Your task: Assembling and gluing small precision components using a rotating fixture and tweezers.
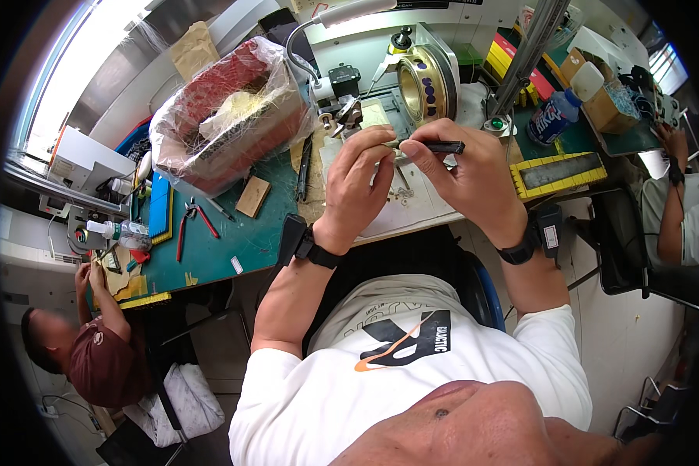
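Both my hands are raised close together over the near edge of the bench. My right hand (pixel 478 167) is closed around a slim black tool (pixel 443 146), held nearly level; its kind does not show clearly. At the tool's left end, the fingertips of my left hand (pixel 357 179) are pinched together. Whatever lies between them is too small and covered to name. Under the hands is a pale work surface (pixel 419 203) with small metal bits on it. Just beyond stands a gold-coloured ring (pixel 418 92) with dark purple discs along its rim.
At the left sits a plastic-lined box (pixel 225 167). Red-handled pliers (pixel 203 221), a wooden block (pixel 253 196) and a black tool (pixel 304 167) lie on the green bench. Rightward are a yellow-edged tray (pixel 563 172) and a blue bottle (pixel 553 118). Other people work at both sides.
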The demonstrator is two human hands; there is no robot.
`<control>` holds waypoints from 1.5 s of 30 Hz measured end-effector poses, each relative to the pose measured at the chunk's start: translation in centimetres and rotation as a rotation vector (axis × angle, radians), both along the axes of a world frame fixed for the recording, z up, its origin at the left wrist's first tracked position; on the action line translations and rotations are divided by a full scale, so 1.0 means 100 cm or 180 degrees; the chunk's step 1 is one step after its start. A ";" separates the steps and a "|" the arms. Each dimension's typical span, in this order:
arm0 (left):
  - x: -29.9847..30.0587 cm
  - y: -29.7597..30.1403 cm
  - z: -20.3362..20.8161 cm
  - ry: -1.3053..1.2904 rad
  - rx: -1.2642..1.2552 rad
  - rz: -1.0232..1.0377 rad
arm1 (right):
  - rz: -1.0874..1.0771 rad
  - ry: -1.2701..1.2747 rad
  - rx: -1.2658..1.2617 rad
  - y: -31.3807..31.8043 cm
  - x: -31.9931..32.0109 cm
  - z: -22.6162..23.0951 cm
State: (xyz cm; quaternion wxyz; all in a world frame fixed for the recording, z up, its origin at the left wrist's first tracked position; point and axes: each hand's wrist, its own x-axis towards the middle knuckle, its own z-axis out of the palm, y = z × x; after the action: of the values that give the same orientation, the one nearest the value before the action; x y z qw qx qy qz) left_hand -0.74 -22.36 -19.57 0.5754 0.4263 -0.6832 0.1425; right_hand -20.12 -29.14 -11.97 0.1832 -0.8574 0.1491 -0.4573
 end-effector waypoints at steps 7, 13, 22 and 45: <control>0.001 0.004 -0.001 0.0078 0.0125 -0.0012 | -0.0230 -0.0475 -0.0100 0.004 -0.008 -0.010; 0.004 0.003 0.000 0.0644 0.0340 0.0147 | -0.0212 -0.2219 -0.0534 -0.006 -0.057 -0.044; 0.006 0.000 -0.002 0.0794 0.0390 0.0178 | -0.1581 0.0635 -0.0281 -0.024 -0.095 -0.078; 0.005 0.024 0.075 0.0576 0.0165 0.0515 | -0.1750 -0.2002 0.1348 -0.084 -0.078 -0.045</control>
State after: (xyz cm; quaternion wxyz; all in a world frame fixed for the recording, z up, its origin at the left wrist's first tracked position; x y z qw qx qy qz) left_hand -0.26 -19.94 -12.07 0.6101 0.5060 -0.5954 0.1317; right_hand -27.94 -37.51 -16.51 0.2625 -0.5496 0.3980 -0.6860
